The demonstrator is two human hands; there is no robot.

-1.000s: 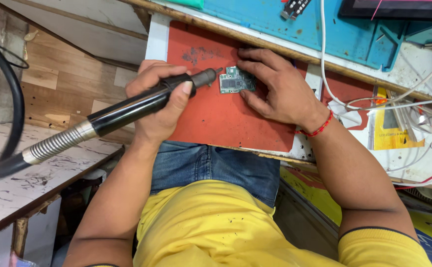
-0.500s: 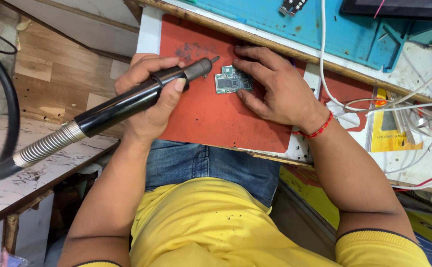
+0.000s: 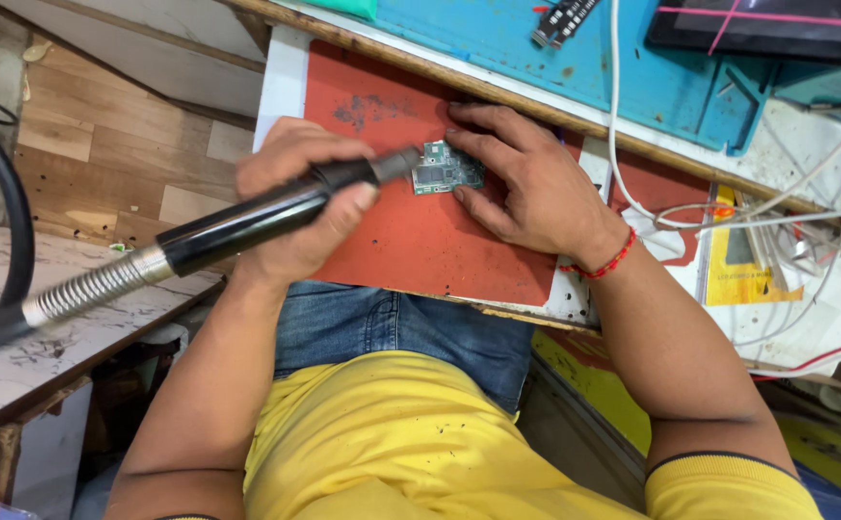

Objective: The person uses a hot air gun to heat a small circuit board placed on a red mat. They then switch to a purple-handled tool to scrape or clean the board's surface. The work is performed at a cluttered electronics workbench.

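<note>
My left hand (image 3: 290, 202) grips a long black handpiece (image 3: 237, 221) with a metal spring collar and a black hose (image 3: 11, 221) at its rear. Its nozzle tip points at the left edge of a small green circuit board (image 3: 447, 169). The board lies on a red work mat (image 3: 411, 250). My right hand (image 3: 526, 188), with a red thread bracelet at the wrist, rests flat on the mat and its fingers pin the board from the right and from above.
A blue mat (image 3: 632, 67) lies beyond the red one, with a dark flat device (image 3: 767, 24) on it. White cables (image 3: 758, 221) and a yellow packet (image 3: 738, 260) lie to the right. A marble-topped bench (image 3: 16, 356) stands at the left.
The handpiece tip has dipped slightly and sits closer to the board's left edge. My right hand has stayed on the board.
</note>
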